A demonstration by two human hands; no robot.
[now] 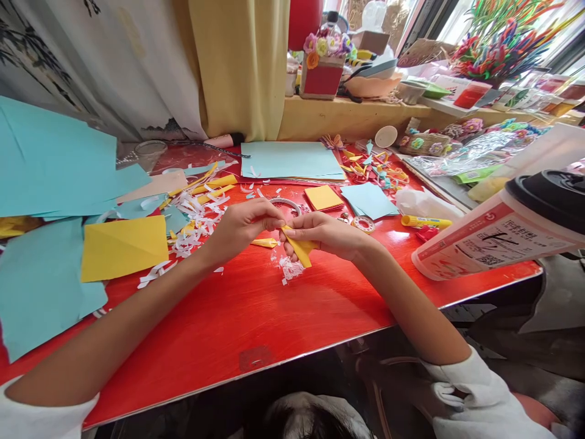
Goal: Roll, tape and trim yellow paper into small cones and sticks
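Observation:
Both hands meet over the middle of the red table (320,311). My right hand (331,233) is closed round a folded piece of yellow paper (300,249), whose wide end points down toward the table edge. With thumb and fingers pinched, my left hand (247,224) holds the narrow upper tip of the same paper. Under and behind the hands lie a roll of tape (289,202), another folded yellow piece (265,242) and small white paper scraps (291,268).
A large lidded cup (498,228) stands at the right edge. Blue sheets (41,268) and a yellow square (124,247) lie left, beside shredded paper (194,228). Behind are blue paper stacks (292,160), yellow squares (323,197), a glue stick (425,222) and a small tape roll (363,224).

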